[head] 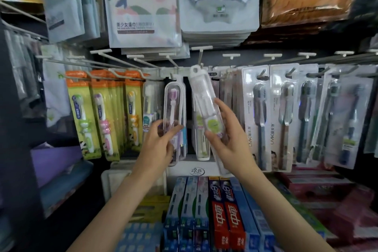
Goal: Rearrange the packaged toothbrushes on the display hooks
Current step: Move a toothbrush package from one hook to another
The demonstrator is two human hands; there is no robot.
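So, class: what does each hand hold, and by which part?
The right hand grips the lower half of a clear toothbrush case, tilted below the hooks. The left hand pinches the lower part of a hanging case with a pink brush.

Lower end of the clear toothbrush case [204,96] hidden behind the right hand [229,141] gripping it — label print just above the thumb too blurred to read. Beside the left hand [158,145], bottom of the pink-brush case [174,108] covered by fingers; hook tip behind its hanger not discernible.
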